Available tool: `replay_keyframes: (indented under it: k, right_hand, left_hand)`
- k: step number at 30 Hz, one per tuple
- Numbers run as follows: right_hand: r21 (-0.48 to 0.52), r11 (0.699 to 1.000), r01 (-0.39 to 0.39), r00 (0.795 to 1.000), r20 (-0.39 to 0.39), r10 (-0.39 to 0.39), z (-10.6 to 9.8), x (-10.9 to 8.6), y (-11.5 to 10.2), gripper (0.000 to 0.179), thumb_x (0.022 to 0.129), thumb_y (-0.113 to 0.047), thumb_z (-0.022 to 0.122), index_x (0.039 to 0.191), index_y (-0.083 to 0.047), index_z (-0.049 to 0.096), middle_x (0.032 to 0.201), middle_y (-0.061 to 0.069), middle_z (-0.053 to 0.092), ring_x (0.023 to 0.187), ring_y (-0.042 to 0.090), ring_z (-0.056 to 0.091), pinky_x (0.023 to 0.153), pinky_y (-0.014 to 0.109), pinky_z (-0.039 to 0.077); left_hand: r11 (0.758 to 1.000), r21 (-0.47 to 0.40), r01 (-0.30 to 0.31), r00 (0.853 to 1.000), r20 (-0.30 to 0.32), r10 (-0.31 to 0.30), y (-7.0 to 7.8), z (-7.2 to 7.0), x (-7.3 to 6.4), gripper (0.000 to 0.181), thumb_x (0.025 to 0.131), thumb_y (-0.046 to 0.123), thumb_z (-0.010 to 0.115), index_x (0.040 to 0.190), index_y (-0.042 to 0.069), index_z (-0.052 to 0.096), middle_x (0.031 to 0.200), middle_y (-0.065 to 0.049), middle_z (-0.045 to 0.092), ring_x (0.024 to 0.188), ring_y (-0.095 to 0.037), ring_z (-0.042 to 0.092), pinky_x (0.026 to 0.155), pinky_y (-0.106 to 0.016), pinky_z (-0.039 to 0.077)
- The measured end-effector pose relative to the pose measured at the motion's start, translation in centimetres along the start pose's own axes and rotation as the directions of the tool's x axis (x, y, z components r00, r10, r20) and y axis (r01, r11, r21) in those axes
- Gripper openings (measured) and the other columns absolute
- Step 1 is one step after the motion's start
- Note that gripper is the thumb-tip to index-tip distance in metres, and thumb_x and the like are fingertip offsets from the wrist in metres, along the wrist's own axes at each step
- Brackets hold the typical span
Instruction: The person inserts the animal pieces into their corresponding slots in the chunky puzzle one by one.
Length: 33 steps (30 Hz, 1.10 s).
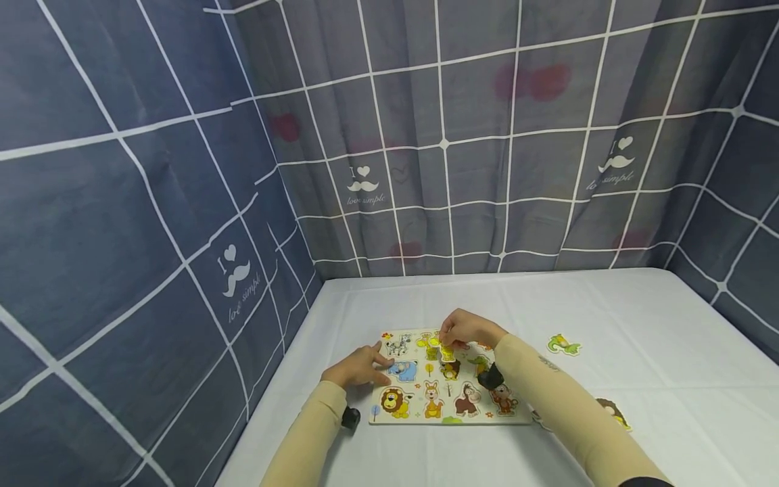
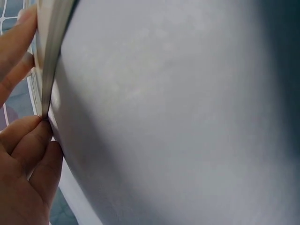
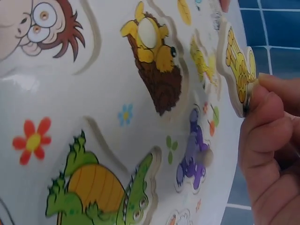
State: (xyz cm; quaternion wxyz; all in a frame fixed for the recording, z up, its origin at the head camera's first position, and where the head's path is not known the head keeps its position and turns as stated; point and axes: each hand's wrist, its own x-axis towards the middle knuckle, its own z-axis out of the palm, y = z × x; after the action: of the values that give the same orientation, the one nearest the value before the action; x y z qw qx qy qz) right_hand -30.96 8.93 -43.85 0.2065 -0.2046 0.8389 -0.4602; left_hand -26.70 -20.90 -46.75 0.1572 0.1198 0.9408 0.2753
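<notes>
A wooden animal puzzle board (image 1: 416, 418) lies on the white table. My left hand (image 1: 358, 367) rests at its left side, with spread fingers over the face near the elephant picture (image 1: 403, 370). In the left wrist view, other fingertips (image 2: 41, 123) touch the board's edge. My right hand (image 1: 467, 327) pinches a yellow giraffe puzzle piece (image 3: 238, 70) by its knob. The piece is raised and tilted over the upper middle of the board, beside the printed giraffe (image 1: 429, 346). Below it is the hedgehog picture (image 1: 450, 370); the right forearm covers part of the board's right side.
A green crocodile piece (image 1: 563, 345) lies loose on the table to the right. Nearer lies a brown and yellow piece (image 1: 613, 411), partly behind the right sleeve (image 1: 560, 385). A grey checked curtain (image 1: 414, 189) hangs behind the table and along its sides.
</notes>
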Motion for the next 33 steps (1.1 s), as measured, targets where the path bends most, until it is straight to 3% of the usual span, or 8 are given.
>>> replay_keyframes:
  k: [5,14,25,33]
  right_hand:
    - [-0.019,1.0,-0.017,1.0,-0.017,0.017,0.7,1.0,-0.1,0.011,0.09,0.003,0.062,0.087,0.001,0.073,0.063,0.004,0.059,0.055,0.015,0.043,0.056,0.033,0.038]
    - [-0.051,0.998,-0.045,0.998,-0.041,0.043,1.4,1.7,-0.4,0.01,0.09,0.003,0.064,0.09,0.003,0.074,0.066,0.006,0.065,0.055,0.015,0.052,0.057,0.034,0.049]
    - [-0.074,0.996,-0.053,0.997,-0.058,0.049,1.1,2.2,-0.3,0.01,0.09,0.002,0.064,0.09,0.003,0.074,0.064,0.005,0.062,0.055,0.014,0.048,0.057,0.033,0.047]
    - [-0.038,0.999,-0.018,1.0,-0.02,0.017,1.0,2.5,-0.5,0.016,0.091,0.004,0.059,0.086,0.001,0.073,0.064,0.003,0.061,0.055,0.011,0.047,0.055,0.026,0.045]
  left_hand:
    - [1.0,0.007,-0.003,1.0,0.008,0.003,0.1,-0.2,-0.1,0.05,0.076,0.026,0.086,0.124,0.02,0.071,0.163,-0.016,0.029,0.152,-0.044,0.022,0.123,-0.06,0.021]
    - [1.0,0.0,-0.007,1.0,0.007,0.007,-0.1,0.0,-0.4,0.05,0.077,0.025,0.085,0.124,0.019,0.071,0.163,-0.017,0.03,0.151,-0.045,0.023,0.123,-0.06,0.021]
    - [1.0,-0.004,-0.009,1.0,0.016,0.009,0.0,-0.1,-0.3,0.05,0.077,0.026,0.085,0.125,0.02,0.07,0.163,-0.016,0.029,0.151,-0.044,0.023,0.123,-0.059,0.021]
    - [1.0,-0.009,-0.009,1.0,0.019,0.009,0.1,0.0,-0.2,0.05,0.078,0.026,0.085,0.126,0.02,0.07,0.164,-0.016,0.029,0.152,-0.043,0.022,0.123,-0.058,0.021]
